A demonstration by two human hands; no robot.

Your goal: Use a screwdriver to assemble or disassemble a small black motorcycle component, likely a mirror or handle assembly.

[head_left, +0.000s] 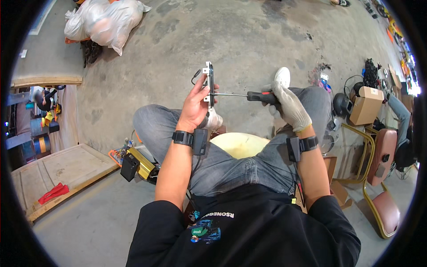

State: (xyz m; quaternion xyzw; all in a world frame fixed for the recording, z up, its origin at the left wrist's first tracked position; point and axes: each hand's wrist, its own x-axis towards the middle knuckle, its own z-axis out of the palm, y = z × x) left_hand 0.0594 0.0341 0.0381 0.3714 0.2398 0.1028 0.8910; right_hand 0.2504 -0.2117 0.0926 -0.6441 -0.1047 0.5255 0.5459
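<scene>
My bare left hand (192,107) holds a narrow, upright electronic part (211,73) with a dark long side, white mounting tabs and a short black cable. Its exact kind cannot be made out. My right hand (291,107), in a pale knitted work glove, is closed around the black and red handle of a screwdriver (257,96). The thin metal shaft points left, and its tip meets the side of the part near my left fingers. Both hands are above the floor, between my knees.
A pale yellow round surface (240,144) lies between my legs. White plastic bags (106,22) sit far left, and a wooden board (66,171) with a red cloth lies at left. To the right are a cardboard box (366,105) and a chair with a brown seat (386,209).
</scene>
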